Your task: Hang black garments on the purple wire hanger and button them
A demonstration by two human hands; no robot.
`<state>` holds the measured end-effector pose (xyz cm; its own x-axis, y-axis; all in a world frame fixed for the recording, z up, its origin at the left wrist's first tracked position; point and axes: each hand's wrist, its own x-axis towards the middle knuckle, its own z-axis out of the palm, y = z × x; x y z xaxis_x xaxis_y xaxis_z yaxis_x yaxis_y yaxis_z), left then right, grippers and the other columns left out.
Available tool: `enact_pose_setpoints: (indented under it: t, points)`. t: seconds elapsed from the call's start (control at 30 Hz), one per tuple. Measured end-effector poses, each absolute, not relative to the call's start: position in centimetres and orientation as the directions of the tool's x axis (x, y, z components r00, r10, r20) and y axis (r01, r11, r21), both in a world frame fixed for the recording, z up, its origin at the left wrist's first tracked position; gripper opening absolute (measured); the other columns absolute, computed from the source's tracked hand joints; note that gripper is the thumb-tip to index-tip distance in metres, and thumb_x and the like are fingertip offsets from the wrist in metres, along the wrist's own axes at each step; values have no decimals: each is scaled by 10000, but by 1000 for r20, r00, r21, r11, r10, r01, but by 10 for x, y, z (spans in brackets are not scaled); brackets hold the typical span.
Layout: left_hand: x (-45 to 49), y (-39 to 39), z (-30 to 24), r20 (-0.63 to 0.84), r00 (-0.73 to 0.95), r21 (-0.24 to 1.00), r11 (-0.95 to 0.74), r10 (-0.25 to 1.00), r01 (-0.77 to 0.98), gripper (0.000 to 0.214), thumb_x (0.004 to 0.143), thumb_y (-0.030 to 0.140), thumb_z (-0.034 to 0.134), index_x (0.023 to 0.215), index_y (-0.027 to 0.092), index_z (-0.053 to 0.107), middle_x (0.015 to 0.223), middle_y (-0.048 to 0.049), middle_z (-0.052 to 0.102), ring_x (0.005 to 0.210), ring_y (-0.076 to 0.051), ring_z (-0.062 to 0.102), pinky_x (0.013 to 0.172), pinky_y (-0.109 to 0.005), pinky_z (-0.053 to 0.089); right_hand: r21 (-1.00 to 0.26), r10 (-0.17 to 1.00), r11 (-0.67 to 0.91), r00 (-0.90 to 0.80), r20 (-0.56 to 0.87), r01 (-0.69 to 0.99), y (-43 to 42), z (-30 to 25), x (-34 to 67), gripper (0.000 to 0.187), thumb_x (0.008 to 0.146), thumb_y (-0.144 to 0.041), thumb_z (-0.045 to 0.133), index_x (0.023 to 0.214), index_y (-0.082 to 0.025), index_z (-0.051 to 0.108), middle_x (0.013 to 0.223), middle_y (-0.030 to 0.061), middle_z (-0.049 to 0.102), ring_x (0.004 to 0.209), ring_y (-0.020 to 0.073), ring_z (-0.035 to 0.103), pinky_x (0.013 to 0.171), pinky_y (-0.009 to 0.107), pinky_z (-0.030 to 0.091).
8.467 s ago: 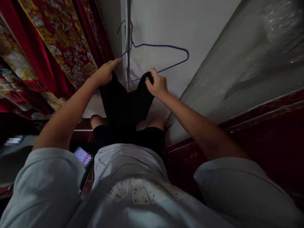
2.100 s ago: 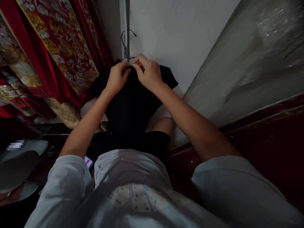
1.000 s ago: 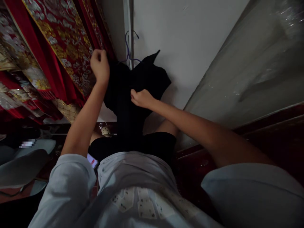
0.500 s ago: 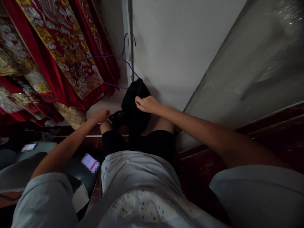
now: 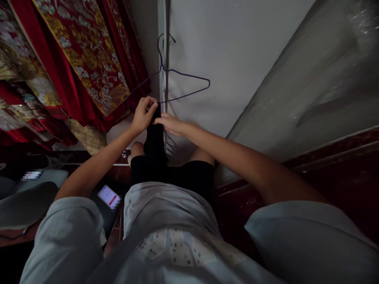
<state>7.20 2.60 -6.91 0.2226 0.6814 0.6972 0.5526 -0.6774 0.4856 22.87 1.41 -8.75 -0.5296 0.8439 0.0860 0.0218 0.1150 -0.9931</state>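
A dark purple wire hanger (image 5: 185, 74) is hooked at the narrow pale upright, its right end bare. Below its lower bar hangs a black garment (image 5: 154, 144), bunched and narrow; its exact kind cannot be made out. My left hand (image 5: 144, 114) pinches the top of the black cloth close to the hanger's bar, thumb against fingers. Just to the right and slightly lower, my right hand (image 5: 170, 123) is closed on the cloth's edge. Part of the hanger's left side is lost against the red fabric.
Red embroidered costumes (image 5: 89, 59) hang at the left. Behind the hanger stands a pale wall panel (image 5: 225, 47), with a plastic-covered surface (image 5: 314, 90) to its right. A lit phone (image 5: 109, 196) lies on a dark seat at my left, and a grey chair (image 5: 32, 201) stands farther left.
Both hands have come together, the left moving up and right. The black garment has gone from a wide bundle to a narrow hanging strip, and the hanger's right end now shows bare.
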Motion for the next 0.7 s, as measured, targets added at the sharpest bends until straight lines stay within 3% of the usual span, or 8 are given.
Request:
enact_pose_setpoints:
  t: [0.07, 0.13, 0.2, 0.27, 0.33, 0.43, 0.57, 0.7]
  points:
    - [68, 18, -80, 529, 284, 618, -592, 800, 517, 490, 1110, 576, 354, 1171, 191, 651, 1235, -96, 692, 1152, -229, 627, 1053, -384, 504, -986, 896, 157, -427, 120, 51, 13, -82, 235, 102, 799, -263, 584, 749, -202, 519, 709, 25, 522, 680, 170, 513, 617, 294, 423]
    - [59, 7, -97, 222, 438, 703, -454, 871, 547, 585, 1100, 623, 291, 1155, 190, 681, 1183, -82, 728, 1188, -248, 638, 1075, -387, 502, -934, 889, 319, -393, 237, 160, 17, -77, 250, 103, 804, -261, 558, 723, -199, 543, 711, 32, 535, 709, 187, 537, 676, 326, 464]
    - [47, -4, -115, -75, 548, 656, -373, 833, 656, 581, 1058, 666, 376, 1049, 198, 722, 1020, -61, 764, 1152, -261, 667, 1036, -369, 523, -802, 822, 531, -398, 408, 274, 27, -71, 267, 66, 778, -248, 585, 735, -198, 584, 760, 40, 589, 808, 221, 590, 816, 379, 508]
    - [33, -11, -128, -215, 546, 547, -364, 809, 754, 493, 989, 653, 539, 922, 203, 730, 851, -42, 752, 1020, -262, 699, 948, -351, 547, -648, 745, 666, -380, 549, 369, 44, -68, 281, 56, 760, -232, 625, 808, -205, 636, 866, 51, 657, 952, 263, 630, 975, 435, 499]
    - [18, -10, -130, -216, 482, 458, -348, 849, 818, 414, 933, 594, 653, 817, 199, 698, 746, -28, 716, 858, -247, 691, 863, -351, 547, -583, 723, 685, -310, 618, 437, 65, -70, 289, 173, 781, -227, 640, 951, -217, 675, 1026, 70, 702, 1100, 295, 635, 1081, 469, 466]
    - [-5, 4, -118, -104, 388, 395, -321, 916, 861, 365, 932, 513, 683, 772, 188, 635, 688, -22, 657, 763, -221, 648, 818, -357, 518, -676, 812, 556, -143, 566, 484, 98, -79, 294, 248, 872, -232, 580, 1100, -206, 672, 1161, 107, 707, 1205, 303, 628, 1108, 482, 469]
    - [-34, 27, -97, 121, 364, 332, -383, 923, 862, 436, 968, 540, 666, 709, 208, 555, 556, 16, 510, 717, -185, 625, 791, -332, 506, -748, 909, 348, -9, 417, 565, 120, -85, 310, 145, 896, -283, 599, 855, -161, 665, 837, 116, 678, 1035, 329, 678, 956, 480, 549]
    - [-45, 43, -79, 138, 399, 310, -422, 906, 852, 543, 948, 632, 655, 618, 238, 478, 534, 12, 472, 620, -188, 578, 732, -369, 533, -686, 885, 280, 96, 455, 671, 111, -69, 341, 247, 786, -258, 722, 618, -202, 549, 649, 66, 548, 908, 310, 667, 853, 427, 561]
